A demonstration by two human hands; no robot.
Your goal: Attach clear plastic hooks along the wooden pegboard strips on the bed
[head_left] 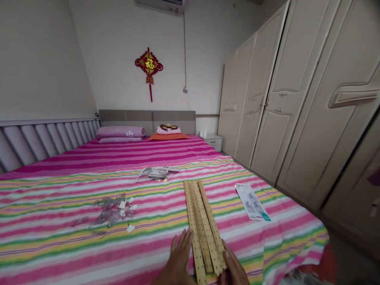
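Note:
Several long, pale yellow strips dotted with small holes (204,229), wooden-looking, lie side by side on the striped cloth and point away from me. My left hand (178,259) rests along their left edge, fingers stretched out and slightly apart, its fingertips touching the outermost strip. On the opposite side my right hand (234,265) wraps the near right end of the strips, with one finger along the edge and others curled at the end, partly hidden. The near ends run down to the bottom of the view.
Left of the strips lies a pile of clear plastic packets (111,211). Farther back sits another heap of grey-white pieces (156,172). A blister card (252,202) lies to the right. Pillows (120,133) are by the headboard (127,116); wardrobes (297,99) line the right side.

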